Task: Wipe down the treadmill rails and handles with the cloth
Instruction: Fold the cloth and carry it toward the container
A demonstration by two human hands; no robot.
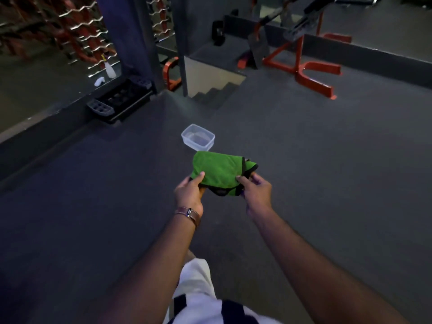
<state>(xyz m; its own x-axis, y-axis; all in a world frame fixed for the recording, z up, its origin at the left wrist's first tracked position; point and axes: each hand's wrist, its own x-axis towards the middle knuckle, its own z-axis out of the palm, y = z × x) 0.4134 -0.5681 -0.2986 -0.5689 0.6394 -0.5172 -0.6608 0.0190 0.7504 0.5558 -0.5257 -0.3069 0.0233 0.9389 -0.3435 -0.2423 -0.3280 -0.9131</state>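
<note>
Cloth location: the folded green microfibre cloth with black edging (219,173) is held in the air above the dark rubber gym floor (327,183), with no treadmill in view. Both hands grip it at its near edge; the left hand (189,192) pinches the left corner with thumb on top, and the right hand (254,190) pinches the right corner. This two-point grip likely keeps the fold flat for wiping. A clear rectangular plastic container (198,137) stands on the floor just beyond the cloth, probably for wetting it.
</note>
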